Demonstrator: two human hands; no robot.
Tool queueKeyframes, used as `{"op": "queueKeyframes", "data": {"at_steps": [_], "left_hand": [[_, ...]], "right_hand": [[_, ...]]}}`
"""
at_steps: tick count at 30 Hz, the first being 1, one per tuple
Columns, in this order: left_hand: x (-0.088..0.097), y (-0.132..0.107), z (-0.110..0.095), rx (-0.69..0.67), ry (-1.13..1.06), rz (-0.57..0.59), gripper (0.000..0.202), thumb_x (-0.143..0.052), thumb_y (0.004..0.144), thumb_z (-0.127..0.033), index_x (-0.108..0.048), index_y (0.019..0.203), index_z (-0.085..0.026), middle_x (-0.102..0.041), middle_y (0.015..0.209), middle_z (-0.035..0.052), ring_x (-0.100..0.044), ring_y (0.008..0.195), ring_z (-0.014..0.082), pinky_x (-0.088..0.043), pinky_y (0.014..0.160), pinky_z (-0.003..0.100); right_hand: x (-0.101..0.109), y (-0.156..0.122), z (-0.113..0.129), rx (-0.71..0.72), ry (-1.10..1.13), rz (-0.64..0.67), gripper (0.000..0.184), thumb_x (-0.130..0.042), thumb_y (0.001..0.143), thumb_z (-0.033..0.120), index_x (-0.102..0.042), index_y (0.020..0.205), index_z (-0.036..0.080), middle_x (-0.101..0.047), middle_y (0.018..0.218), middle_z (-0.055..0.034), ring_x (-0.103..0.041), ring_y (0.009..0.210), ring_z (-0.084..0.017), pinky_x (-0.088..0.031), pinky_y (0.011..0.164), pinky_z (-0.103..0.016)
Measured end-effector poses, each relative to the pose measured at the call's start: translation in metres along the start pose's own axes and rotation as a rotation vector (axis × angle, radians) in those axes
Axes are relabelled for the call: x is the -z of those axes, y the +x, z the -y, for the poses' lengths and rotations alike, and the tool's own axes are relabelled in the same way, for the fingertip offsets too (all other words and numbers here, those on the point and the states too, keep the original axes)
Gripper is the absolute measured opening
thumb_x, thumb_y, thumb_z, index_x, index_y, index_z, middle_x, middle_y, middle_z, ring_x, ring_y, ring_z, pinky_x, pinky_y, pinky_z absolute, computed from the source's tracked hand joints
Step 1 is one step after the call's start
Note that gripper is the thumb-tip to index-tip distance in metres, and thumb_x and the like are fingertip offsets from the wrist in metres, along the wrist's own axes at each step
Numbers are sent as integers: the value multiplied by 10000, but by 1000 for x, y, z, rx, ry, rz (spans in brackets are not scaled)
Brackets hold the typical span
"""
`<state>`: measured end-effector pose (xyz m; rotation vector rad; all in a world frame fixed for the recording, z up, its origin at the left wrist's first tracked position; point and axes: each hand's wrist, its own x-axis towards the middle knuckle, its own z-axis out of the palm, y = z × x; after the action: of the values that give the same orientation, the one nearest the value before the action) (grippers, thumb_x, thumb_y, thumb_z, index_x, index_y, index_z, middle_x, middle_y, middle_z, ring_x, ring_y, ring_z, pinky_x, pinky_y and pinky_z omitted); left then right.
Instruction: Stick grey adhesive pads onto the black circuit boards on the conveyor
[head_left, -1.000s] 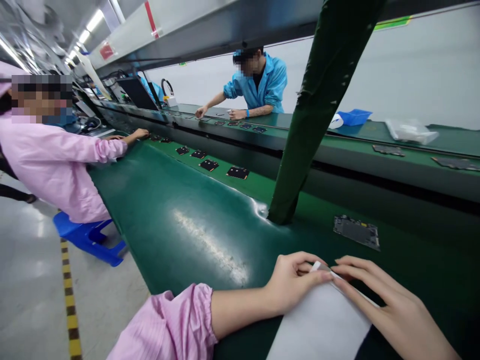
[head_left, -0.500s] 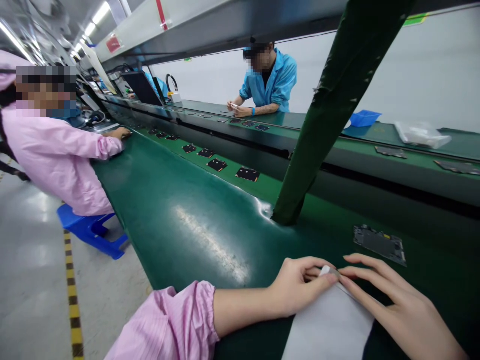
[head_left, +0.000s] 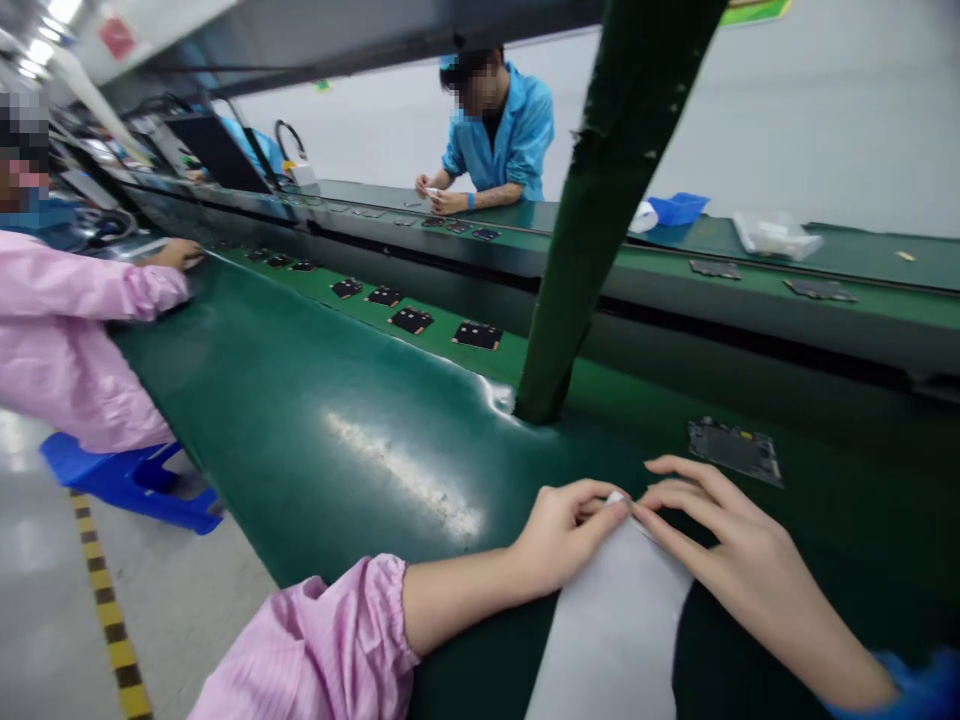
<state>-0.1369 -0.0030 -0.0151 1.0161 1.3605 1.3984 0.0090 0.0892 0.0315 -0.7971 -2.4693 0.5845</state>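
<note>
My left hand [head_left: 555, 535], in a pink sleeve, pinches the far end of a white paper strip [head_left: 619, 620] between thumb and fingers. The strip hangs down toward the bottom edge of the view. Thumb and forefinger of my right hand [head_left: 735, 535] meet at that same end, and its other fingers are stretched out beyond them. Whatever small piece lies between the fingertips is too small to make out. Just beyond my right hand, a dark circuit board [head_left: 735, 450] lies flat on the green bench [head_left: 300, 360].
A green slanted post [head_left: 592, 220] rises from the bench ahead. Several black boards [head_left: 411, 320] form a row to its left. Left, a person in pink [head_left: 67, 310] sits by a blue stool [head_left: 135, 485]. Across the bench, a person in blue [head_left: 517, 130] leans near a blue tray [head_left: 679, 208].
The view has swung to the right, so the bench and people sit further left. Both hands remain together at the strip's end, and a blue cuff now shows at my right wrist.
</note>
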Motion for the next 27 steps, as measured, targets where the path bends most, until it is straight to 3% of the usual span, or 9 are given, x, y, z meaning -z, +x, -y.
{"op": "queueKeyframes", "data": {"at_steps": [3,8,15,21,27], "left_hand": [[1,0,0,4,15,-2,383,-565,847,-451,-692,980,-115,-662,669,24,-533,573,123,-395,550,222],[3,0,-4,-4,47,32,381,-557,855,-461,-684,976,-122,-567,598,-9,-430,540,106,-337,532,224],[2,-1,-6,16,27,18,436,-555,839,-513,-682,979,-120,-469,537,-39,-334,500,89,-281,493,222],[1,-1,-10,-2,-18,23,375,-563,841,-468,-699,925,-129,-514,548,-27,-390,513,97,-352,538,229],[2,-2,-9,-24,-18,16,430,-547,837,-533,-705,907,-140,-520,518,-27,-405,495,102,-382,548,239]], "right_hand": [[3,1,7,-52,66,34,368,-479,875,533,-666,742,245,-606,1105,-108,-625,982,-271,-516,777,-374],[4,4,5,-201,171,66,365,-517,843,558,-667,726,247,-602,1113,-98,-594,1035,-284,-524,766,-382],[11,20,-10,-234,261,58,489,-550,753,690,-672,698,219,-623,1058,-115,-626,850,-251,-529,734,-397],[11,82,-20,-172,274,96,466,-617,691,673,-684,711,213,-651,1019,-101,-640,802,-239,-539,730,-390],[-6,159,-30,-52,237,215,384,-626,720,583,-662,768,204,-691,905,-81,-647,805,-250,-529,741,-385]]}}
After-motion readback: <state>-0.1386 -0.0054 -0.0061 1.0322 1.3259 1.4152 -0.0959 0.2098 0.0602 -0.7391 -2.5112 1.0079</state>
